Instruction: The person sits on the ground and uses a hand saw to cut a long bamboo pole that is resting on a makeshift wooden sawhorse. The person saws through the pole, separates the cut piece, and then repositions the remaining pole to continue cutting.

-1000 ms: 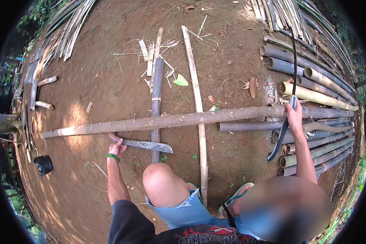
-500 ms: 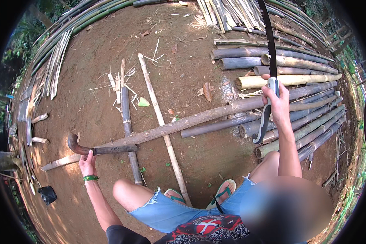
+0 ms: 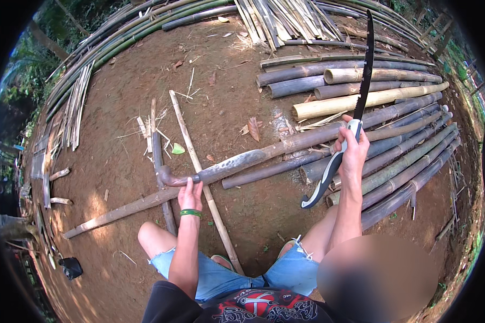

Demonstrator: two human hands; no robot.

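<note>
My left hand (image 3: 189,195) is closed around the dark wooden handle of a machete (image 3: 237,163), near where handle meets blade. Its curved butt points left, and the mottled grey blade reaches right, appearing over a long wooden pole (image 3: 129,209); whether they touch I cannot tell. Raised on the right, my right hand (image 3: 352,148) grips the white and dark handle of a pruning saw (image 3: 366,70). The saw's black toothed blade points up and away from me. The pole lies slantwise across a pale bamboo length (image 3: 213,207) and a darker bamboo length (image 3: 168,212).
Several cut bamboo poles (image 3: 382,185) lie stacked at the right. Split bamboo strips (image 3: 288,21) are piled at the far side, with more strips (image 3: 78,107) at the left. Long green bamboo (image 3: 118,40) runs along the back left. A black bag (image 3: 70,267) lies at the lower left.
My left hand has moved right with the machete, and its blade has turned to show its broad side. My right hand has come lower and left, and the saw now leans right.
</note>
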